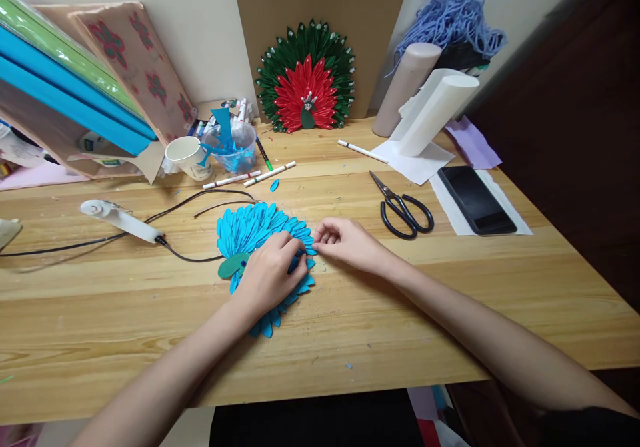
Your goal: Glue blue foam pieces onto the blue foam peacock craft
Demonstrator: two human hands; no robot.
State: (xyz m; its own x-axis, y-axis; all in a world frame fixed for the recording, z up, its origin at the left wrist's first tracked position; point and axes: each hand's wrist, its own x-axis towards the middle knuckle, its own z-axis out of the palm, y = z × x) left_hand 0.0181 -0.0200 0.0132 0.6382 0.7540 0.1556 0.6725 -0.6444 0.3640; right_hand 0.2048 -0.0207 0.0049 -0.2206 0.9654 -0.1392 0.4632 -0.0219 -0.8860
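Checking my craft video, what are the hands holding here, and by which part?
The left hand presses flat on the blue petal fan; the right hand pinches a petal at its right edge.

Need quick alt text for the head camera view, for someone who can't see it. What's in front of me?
The left hand presses on a blue petal fan craft on a wooden table while the right hand pinches a petal at its right edge. Beyond lie black scissors, a phone, a glue gun and a red-green fan.

Left hand (273,275) pressed flat, right hand (350,243) pinching beside it.
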